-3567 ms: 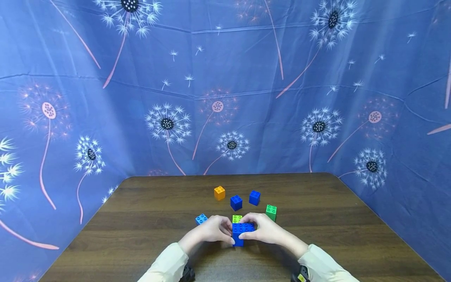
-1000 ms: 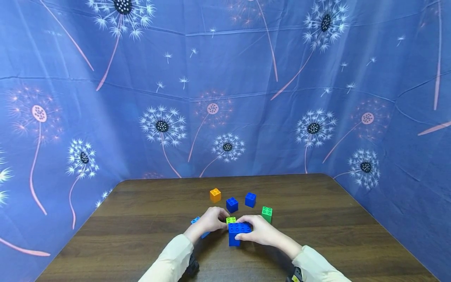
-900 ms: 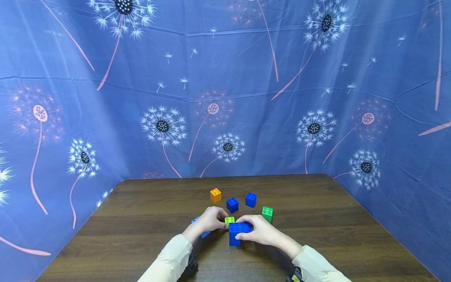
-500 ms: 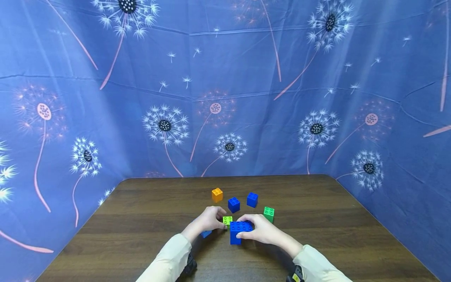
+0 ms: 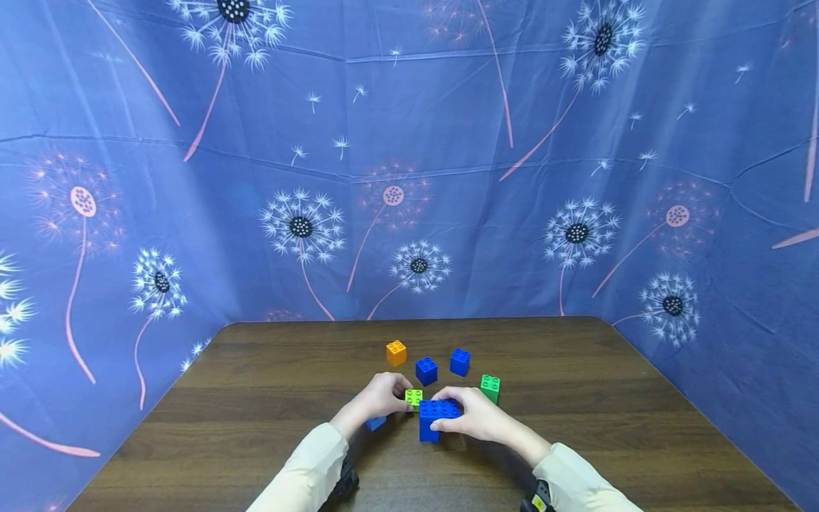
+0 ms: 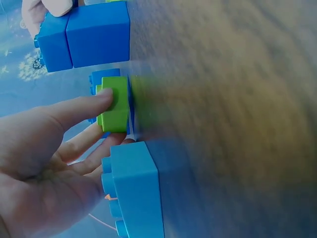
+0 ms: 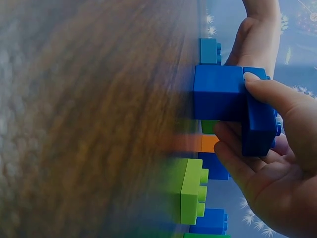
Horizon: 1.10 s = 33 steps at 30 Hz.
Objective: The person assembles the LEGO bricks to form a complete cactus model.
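Note:
A dark blue brick stack [image 5: 437, 421] stands on the wooden table [image 5: 269, 398], a wider blue brick on top. My right hand [image 5: 445, 412] grips that stack from the right, thumb on its near side and fingers behind; the right wrist view shows the right hand [image 7: 235, 106] wrapped round the blue stack [image 7: 218, 94]. My left hand [image 5: 404, 400] pinches a small lime green brick [image 5: 413, 398] just left of the stack. In the left wrist view the left hand [image 6: 111, 119] holds the lime brick [image 6: 115, 105] between thumb and fingers.
A light blue brick [image 5: 376, 423] lies under my left wrist, close in the left wrist view [image 6: 133, 191]. Behind the hands stand an orange brick [image 5: 396, 353], two dark blue bricks [image 5: 426, 370] [image 5: 459, 361] and a green brick [image 5: 490, 387]. Blue cloth walls enclose the table.
The left hand has left the blue stack and taken hold of the lime brick, which has shifted slightly left. The right hand stays on the stack.

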### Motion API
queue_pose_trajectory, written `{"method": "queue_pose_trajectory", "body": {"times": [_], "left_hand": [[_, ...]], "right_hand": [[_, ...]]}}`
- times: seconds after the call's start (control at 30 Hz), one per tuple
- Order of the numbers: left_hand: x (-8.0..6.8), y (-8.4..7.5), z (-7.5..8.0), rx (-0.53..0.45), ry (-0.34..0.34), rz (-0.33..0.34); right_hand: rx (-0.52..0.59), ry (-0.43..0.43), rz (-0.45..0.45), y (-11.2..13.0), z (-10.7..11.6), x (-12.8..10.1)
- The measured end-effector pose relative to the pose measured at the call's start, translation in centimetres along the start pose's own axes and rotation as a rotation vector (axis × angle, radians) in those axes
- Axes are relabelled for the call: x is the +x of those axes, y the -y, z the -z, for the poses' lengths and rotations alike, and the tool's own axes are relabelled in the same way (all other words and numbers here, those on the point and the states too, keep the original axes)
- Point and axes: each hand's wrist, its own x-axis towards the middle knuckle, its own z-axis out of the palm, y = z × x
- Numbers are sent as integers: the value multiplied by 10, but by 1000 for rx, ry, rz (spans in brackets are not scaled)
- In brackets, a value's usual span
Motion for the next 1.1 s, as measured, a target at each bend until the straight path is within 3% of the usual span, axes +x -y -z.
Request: {"method": "queue_pose_trajectory", "body": {"times": [0.27, 0.57, 1.1], "left_hand": [[-2, 5, 0, -62, -41, 13], [-4, 2, 3, -135, -103, -18], [-11, -13, 16, -154, -119, -32]], "right_hand": [[16, -18, 27, -2, -1, -2], [22, -17, 30, -5, -1, -1], [26, -14, 42, -2, 0, -1]]}}
